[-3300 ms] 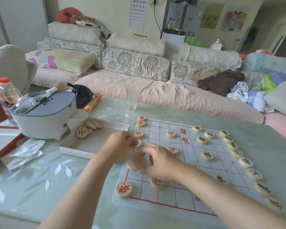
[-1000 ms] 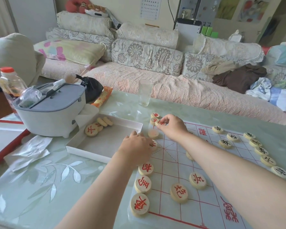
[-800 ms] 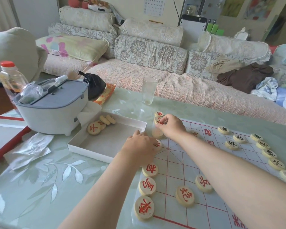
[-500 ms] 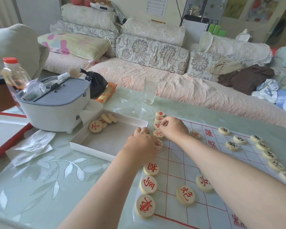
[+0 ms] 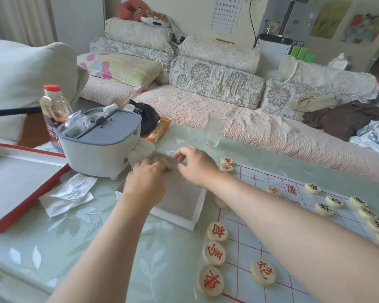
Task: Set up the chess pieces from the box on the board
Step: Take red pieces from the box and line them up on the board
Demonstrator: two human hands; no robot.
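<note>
Across the green glass counter (image 5: pixel 53 248) we have the paper xiangqi board (image 5: pixel 260 215) to our right and the shallow white box (image 5: pixel 190 206) just beside its left edge. Red pieces already run down the board's near-left file — three discs (image 5: pixel 213 250) in a row, a cannon piece (image 5: pixel 263 272) one line in, and two more red discs (image 5: pixel 227 164) at the far corner. Black pieces (image 5: pixel 335 201) line the right side.

Both our hands are over the far end of the box, where the last few loose pieces (image 5: pixel 164 164) lie against the wall. Our left hand (image 5: pixel 146 182) lies knuckles-up with its fingers curled down onto those pieces; whether it has closed on one we cannot tell, since the fingertips are hidden. Our right hand (image 5: pixel 195 165) reaches in from the board side, blurred, fingers loosely parted and apparently holding nothing.

So we judge the step in hand to be fetching the remaining red pieces — the red side looks only partly filled, while black looks close to done. The next move calls for pinching the thin discs by their edges, lifting them clear of the low box wall, reading the character on each, and setting it on an open intersection of the red side without nudging its neighbours. The grey appliance (image 5: pixel 99 145) stands close behind the box, so the lift should come toward us.
</note>
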